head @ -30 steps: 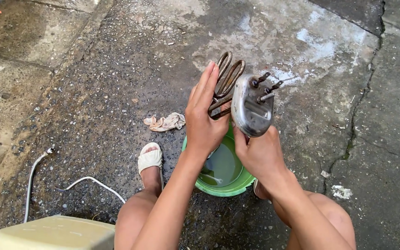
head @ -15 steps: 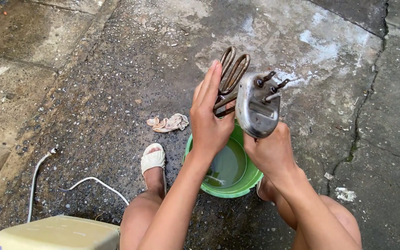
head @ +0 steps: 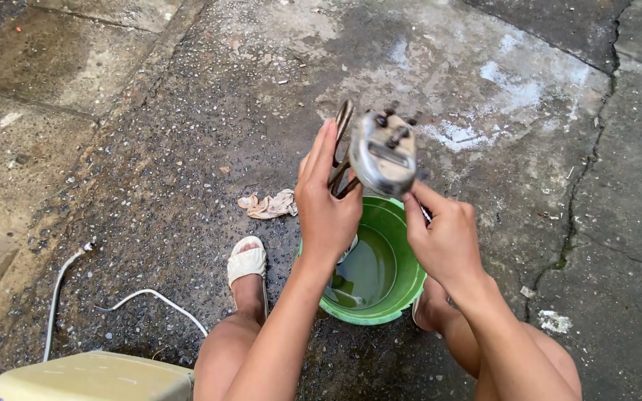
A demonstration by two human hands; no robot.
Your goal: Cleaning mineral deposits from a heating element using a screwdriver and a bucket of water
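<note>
A heating element assy (round grey metal flange w/ dark looped coils behind) is held up over a green bucket of murky water, which sits on wet concrete betw. the person's knees. The flange plate is gripped from below by the right hand, fingers closed round its lower edge or a stub beneath; exact contact pt is hidden. The left hand is laid flat, fingers straight and together, palm pressed against the coils at the flange's left side, not wrapped round them.

Key relation: the assy's long axis runs from the flange face, turned toward the camera, away and up-left along the coils, so the coils lie nearer the left hand and the flange nearer the right. The assy is directly above the bucket's far rim.

Nearby: a crumpled rag just left of the bucket, a sandalled foot, a white cable, a cream appliance casing at bottom left.
</note>
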